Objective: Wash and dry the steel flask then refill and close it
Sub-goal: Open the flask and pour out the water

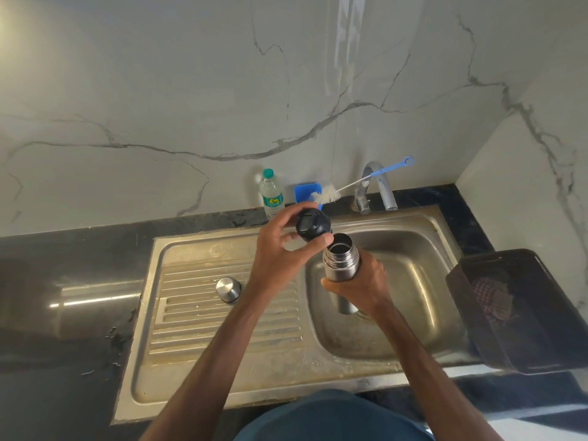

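1. Standing upright over the stainless sink basin, the cylindrical brushed-steel flask has its threaded mouth open. The right hand grips its body, fingers curled fully round it.
2. The round dark plastic stopper sits just beside the mouth, clear of the threads, pinched at its rim by the left hand.
3. Step in hand, as judged: flask unsealed ahead of washing. No water runs from the curved chrome tap.
4. Next move calls for setting the stopper down, freeing the left hand for tap or brush.
5. A domed steel cup stands on the ribbed draining board. A white-bristled, blue-handled bottle brush lies behind the sink, its handle across the tap.
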Action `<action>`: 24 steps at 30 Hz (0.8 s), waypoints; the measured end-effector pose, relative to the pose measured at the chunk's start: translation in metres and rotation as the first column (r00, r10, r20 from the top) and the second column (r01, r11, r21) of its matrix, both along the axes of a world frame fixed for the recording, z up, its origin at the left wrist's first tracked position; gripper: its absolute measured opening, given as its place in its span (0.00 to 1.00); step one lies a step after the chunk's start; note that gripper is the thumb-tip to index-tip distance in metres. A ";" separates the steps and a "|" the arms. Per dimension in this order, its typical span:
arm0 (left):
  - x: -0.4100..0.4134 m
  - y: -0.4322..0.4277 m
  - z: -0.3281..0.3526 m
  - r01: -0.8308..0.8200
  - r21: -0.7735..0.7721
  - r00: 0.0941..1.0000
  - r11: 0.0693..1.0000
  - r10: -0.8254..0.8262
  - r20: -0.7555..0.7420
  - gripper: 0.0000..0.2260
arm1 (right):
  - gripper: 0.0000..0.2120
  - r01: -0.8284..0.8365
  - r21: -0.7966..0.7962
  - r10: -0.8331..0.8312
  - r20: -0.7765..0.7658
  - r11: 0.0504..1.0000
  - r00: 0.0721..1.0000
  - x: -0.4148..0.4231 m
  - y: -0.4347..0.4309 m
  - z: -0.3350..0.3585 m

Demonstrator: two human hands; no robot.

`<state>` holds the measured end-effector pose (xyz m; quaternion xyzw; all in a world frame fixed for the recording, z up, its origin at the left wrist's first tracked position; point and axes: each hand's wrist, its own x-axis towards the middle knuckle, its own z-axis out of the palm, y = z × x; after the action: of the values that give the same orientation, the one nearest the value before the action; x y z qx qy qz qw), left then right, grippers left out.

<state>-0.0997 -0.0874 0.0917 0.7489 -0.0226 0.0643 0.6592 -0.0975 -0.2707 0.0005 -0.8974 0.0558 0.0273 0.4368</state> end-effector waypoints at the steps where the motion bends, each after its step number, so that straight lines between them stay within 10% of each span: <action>1: 0.001 0.004 -0.003 -0.008 -0.042 0.999 0.999 0.006 -0.047 0.22 | 0.25 -0.004 0.000 0.004 -0.005 1.000 1.000 0.000 0.000 -0.001; 8: 0.007 0.043 -0.062 -0.135 0.205 0.958 0.969 0.181 -0.222 0.22 | 0.26 -0.021 0.036 0.022 -0.025 0.999 0.999 -0.002 0.007 -0.006; 15: 0.000 0.093 -0.146 -0.069 0.699 0.930 0.712 0.299 -0.213 0.25 | 0.26 -0.062 0.014 0.063 -0.057 0.998 0.996 -0.006 0.018 -0.009; 24: -0.004 0.096 -0.198 0.145 0.772 0.883 0.619 0.271 -0.383 0.24 | 0.28 -0.112 -0.005 0.112 -0.065 0.994 0.992 -0.010 0.023 -0.014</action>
<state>-0.1041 0.0084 -0.1062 0.9525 0.1372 -0.1093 0.2489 -0.1071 -0.2477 -0.0134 -0.8997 0.0195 0.0805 0.4285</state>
